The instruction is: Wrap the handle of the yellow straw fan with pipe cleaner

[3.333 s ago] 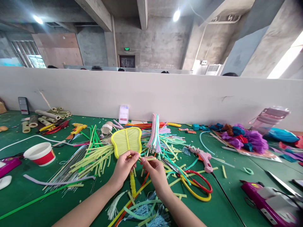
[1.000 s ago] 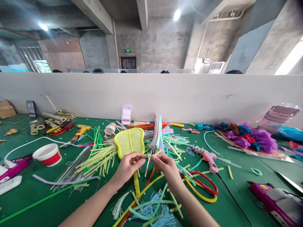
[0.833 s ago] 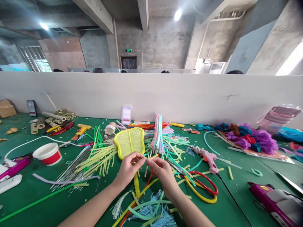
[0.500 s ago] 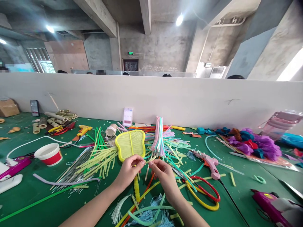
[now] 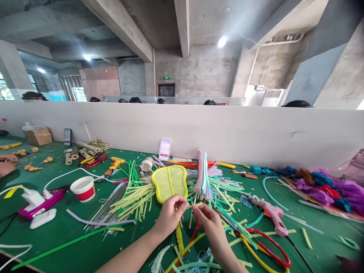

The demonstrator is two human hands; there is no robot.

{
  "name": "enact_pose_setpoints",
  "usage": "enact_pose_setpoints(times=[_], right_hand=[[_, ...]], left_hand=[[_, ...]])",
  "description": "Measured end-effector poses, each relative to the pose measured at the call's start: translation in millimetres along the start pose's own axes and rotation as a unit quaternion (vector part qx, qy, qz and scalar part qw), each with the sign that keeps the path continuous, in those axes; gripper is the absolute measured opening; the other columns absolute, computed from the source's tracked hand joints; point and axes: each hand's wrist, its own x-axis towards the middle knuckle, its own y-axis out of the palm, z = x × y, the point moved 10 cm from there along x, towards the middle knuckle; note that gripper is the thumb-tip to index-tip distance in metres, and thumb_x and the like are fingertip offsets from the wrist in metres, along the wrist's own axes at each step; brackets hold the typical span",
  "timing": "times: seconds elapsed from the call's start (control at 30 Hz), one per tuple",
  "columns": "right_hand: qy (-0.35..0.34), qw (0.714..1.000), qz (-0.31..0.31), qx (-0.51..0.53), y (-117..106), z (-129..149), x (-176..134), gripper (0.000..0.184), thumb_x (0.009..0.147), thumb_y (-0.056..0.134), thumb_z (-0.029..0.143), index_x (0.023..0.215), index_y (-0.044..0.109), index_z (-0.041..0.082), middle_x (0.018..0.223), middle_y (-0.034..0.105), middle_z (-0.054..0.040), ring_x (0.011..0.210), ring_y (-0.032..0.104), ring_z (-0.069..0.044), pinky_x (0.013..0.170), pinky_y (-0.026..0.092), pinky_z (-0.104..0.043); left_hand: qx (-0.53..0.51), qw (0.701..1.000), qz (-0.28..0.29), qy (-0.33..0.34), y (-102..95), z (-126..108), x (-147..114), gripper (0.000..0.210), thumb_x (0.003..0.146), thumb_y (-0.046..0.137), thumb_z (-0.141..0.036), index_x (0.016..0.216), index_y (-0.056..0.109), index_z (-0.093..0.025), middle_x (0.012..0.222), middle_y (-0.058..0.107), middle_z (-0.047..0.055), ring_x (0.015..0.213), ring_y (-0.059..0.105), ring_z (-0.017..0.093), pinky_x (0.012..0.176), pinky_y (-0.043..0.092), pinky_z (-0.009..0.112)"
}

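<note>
My left hand (image 5: 172,214) and my right hand (image 5: 209,220) are close together at the middle of the table, each with thumb and finger pinched. Between the fingertips runs a short pale-yellow pipe cleaner (image 5: 195,205); both hands grip it, though its ends are partly hidden. Just behind my left hand lies a yellow fan-shaped piece (image 5: 170,182) with a thick rim and a central rib. Its yellow wrapped handle (image 5: 179,239) shows below, between my forearms. Upright behind my right hand stands a bundle of pink, white and mint pipe cleaners (image 5: 203,176).
Red-and-yellow-handled scissors (image 5: 273,248) and a pink glue gun (image 5: 271,216) lie to the right. Loose yellow pipe cleaners (image 5: 133,201), a paper cup (image 5: 82,189) and a purple power strip (image 5: 42,204) are on the left. Another person's hand (image 5: 7,165) is at the far left.
The camera view has turned left and up, so everything sits further right and lower. My hands keep pinching the pipe cleaner at the same spot before the fan-shaped piece.
</note>
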Motion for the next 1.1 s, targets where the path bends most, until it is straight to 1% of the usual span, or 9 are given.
enact_pose_setpoints(times=[0.13, 0.27, 0.33, 0.47, 0.57, 0.7, 0.87, 1.0, 1.1], right_hand=[[-0.033, 0.998, 0.029, -0.05, -0.3, 7.2, 1.0, 0.043, 0.077, 0.072, 0.057, 0.067, 0.059, 0.018, 0.059, 0.048, 0.0034, 0.056, 0.041, -0.012, 0.053, 0.031, -0.026], [-0.082, 0.986, 0.056, -0.133, -1.5, 16.9, 3.7, 0.044, 0.077, 0.071, 0.055, 0.06, 0.054, 0.019, 0.059, 0.045, 0.0028, 0.058, 0.039, -0.014, 0.053, 0.03, -0.027], [-0.094, 0.983, 0.057, -0.144, -3.0, 19.4, 5.5, 0.044, 0.076, 0.073, 0.054, 0.059, 0.053, 0.019, 0.06, 0.045, 0.0023, 0.058, 0.039, -0.014, 0.053, 0.03, -0.028], [-0.057, 0.994, 0.042, -0.078, -5.7, 14.0, 8.0, 0.044, 0.074, 0.074, 0.058, 0.062, 0.056, 0.02, 0.055, 0.042, 0.0039, 0.052, 0.036, -0.013, 0.05, 0.027, -0.027], [-0.005, 1.0, -0.008, 0.022, -6.9, 5.1, 5.0, 0.045, 0.071, 0.078, 0.058, 0.064, 0.056, 0.02, 0.057, 0.042, 0.0049, 0.051, 0.034, -0.011, 0.049, 0.028, -0.026], [0.046, 0.993, -0.032, 0.105, 11.0, -4.5, -2.2, 0.043, 0.068, 0.081, 0.056, 0.066, 0.057, 0.02, 0.06, 0.045, 0.0041, 0.053, 0.037, -0.01, 0.049, 0.031, -0.024], [0.046, 0.989, -0.057, 0.129, 27.9, -5.0, 0.5, 0.039, 0.07, 0.079, 0.055, 0.072, 0.062, 0.02, 0.06, 0.047, 0.0037, 0.052, 0.039, -0.01, 0.047, 0.032, -0.022], [0.037, 0.989, -0.065, 0.127, 32.8, -6.5, 5.1, 0.035, 0.071, 0.079, 0.052, 0.073, 0.064, 0.02, 0.061, 0.05, 0.0029, 0.053, 0.042, -0.011, 0.046, 0.033, -0.022], [0.02, 0.989, -0.073, 0.123, 32.9, -7.3, 3.6, 0.033, 0.069, 0.08, 0.048, 0.07, 0.064, 0.02, 0.062, 0.051, 0.0028, 0.054, 0.043, -0.011, 0.047, 0.034, -0.022]], left_hand=[[0.05, 0.998, 0.027, 0.036, 4.4, -4.7, -1.2, 0.024, 0.092, 0.056, -0.039, 0.079, 0.059, -0.018, 0.066, 0.054, 0.0, 0.057, 0.052, 0.015, 0.058, 0.039, 0.028], [0.104, 0.99, 0.051, 0.086, 10.1, -14.7, -7.5, 0.013, 0.084, 0.063, -0.026, 0.073, 0.061, -0.019, 0.076, 0.061, 0.004, 0.071, 0.055, 0.02, 0.065, 0.036, 0.03], [0.115, 0.987, 0.051, 0.099, 10.5, -19.1, -9.7, 0.01, 0.082, 0.064, -0.024, 0.073, 0.062, -0.02, 0.08, 0.062, 0.006, 0.075, 0.055, 0.021, 0.067, 0.036, 0.031], [0.093, 0.992, 0.01, 0.088, 2.2, -23.5, -8.1, 0.016, 0.089, 0.061, -0.032, 0.081, 0.066, -0.02, 0.082, 0.063, 0.006, 0.078, 0.058, 0.021, 0.071, 0.04, 0.031], [0.045, 0.997, -0.024, 0.059, -4.9, -19.8, -4.2, 0.023, 0.09, 0.062, -0.041, 0.09, 0.067, -0.018, 0.089, 0.066, 0.008, 0.081, 0.062, 0.021, 0.071, 0.045, 0.029], [-0.023, 0.998, -0.058, 0.009, -12.8, -2.7, 2.0, 0.032, 0.09, 0.059, -0.048, 0.087, 0.065, -0.017, 0.079, 0.065, 0.005, 0.063, 0.058, 0.016, 0.058, 0.044, 0.027], [-0.075, 0.994, -0.081, -0.022, -18.3, 13.8, 7.8, 0.036, 0.087, 0.062, -0.052, 0.086, 0.064, -0.016, 0.065, 0.06, 0.0, 0.053, 0.052, 0.013, 0.051, 0.038, 0.025], [-0.093, 0.99, -0.1, -0.02, -22.3, 13.1, 8.8, 0.036, 0.083, 0.066, -0.052, 0.085, 0.063, -0.016, 0.071, 0.063, 0.002, 0.056, 0.054, 0.013, 0.054, 0.04, 0.025], [-0.109, 0.988, -0.105, -0.025, -24.6, 10.8, 9.0, 0.033, 0.08, 0.068, -0.049, 0.083, 0.064, -0.016, 0.067, 0.061, 0.001, 0.057, 0.054, 0.013, 0.054, 0.04, 0.025]])
